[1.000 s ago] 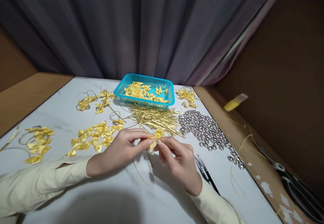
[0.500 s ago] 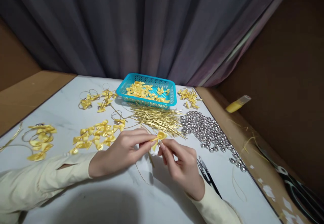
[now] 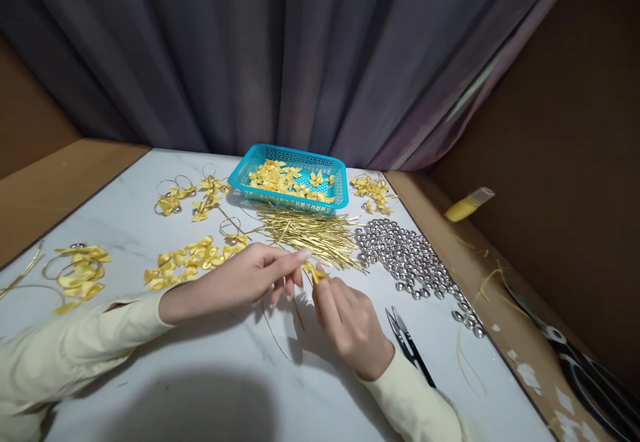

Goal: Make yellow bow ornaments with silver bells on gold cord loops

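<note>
A small yellow satin ribbon bow (image 3: 314,273) is held up between my hands, above the white tabletop. My right hand (image 3: 347,319) pinches it from the right, thumb and forefinger at its lower edge. On the other side, my left hand (image 3: 253,274) has its thumb stretched along the bow's upper left edge, with curled fingers just below; the exact contact is partly hidden. A thin gold cord (image 3: 274,335) hangs in a curve beneath my hands. Just beyond them lies a pile of gold twist ties (image 3: 320,235).
Behind the ties stands a blue basket (image 3: 340,192) of yellow bows. Silver bells or beads (image 3: 405,252) lie to the right, near black thread snips (image 3: 410,345). More bows (image 3: 193,259) spread leftward. Large scissors (image 3: 585,369) and a yellow tube (image 3: 467,205) are at the right edge.
My left hand has rolled over and loosened, its thumb now extended above the bow. My right hand has turned slightly, with its fingers more closed around the bow.
</note>
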Action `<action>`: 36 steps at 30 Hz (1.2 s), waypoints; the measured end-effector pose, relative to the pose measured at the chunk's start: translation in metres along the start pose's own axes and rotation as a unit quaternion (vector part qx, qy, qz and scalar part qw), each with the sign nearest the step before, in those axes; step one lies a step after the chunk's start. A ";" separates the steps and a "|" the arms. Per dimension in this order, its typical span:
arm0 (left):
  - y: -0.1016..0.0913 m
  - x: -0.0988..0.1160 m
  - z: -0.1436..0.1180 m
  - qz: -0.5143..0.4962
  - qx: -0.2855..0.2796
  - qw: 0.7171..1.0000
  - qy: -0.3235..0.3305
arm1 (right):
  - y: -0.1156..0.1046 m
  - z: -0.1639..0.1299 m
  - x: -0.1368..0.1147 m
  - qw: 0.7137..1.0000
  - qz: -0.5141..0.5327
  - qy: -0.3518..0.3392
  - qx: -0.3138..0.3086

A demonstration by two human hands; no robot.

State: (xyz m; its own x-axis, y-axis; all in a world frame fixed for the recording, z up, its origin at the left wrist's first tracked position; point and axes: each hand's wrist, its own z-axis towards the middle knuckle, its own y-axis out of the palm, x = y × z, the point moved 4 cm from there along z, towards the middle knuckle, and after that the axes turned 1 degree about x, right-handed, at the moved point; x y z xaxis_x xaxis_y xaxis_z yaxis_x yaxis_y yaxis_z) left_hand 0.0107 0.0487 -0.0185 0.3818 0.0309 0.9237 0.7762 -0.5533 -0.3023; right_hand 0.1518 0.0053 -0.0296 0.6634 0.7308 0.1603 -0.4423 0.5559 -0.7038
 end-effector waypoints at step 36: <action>0.015 0.011 -0.017 0.295 0.116 0.883 0.346 | 0.011 -0.005 0.003 0.980 0.128 0.133 -0.079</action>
State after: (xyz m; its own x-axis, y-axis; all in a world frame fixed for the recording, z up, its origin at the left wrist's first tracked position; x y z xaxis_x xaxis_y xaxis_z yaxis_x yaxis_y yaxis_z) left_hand 0.0178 0.0269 -0.0084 0.4189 -0.7660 0.4876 0.6572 -0.1148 -0.7449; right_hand 0.1518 0.0114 -0.0406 0.6867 0.6971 -0.2062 -0.5291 0.2848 -0.7993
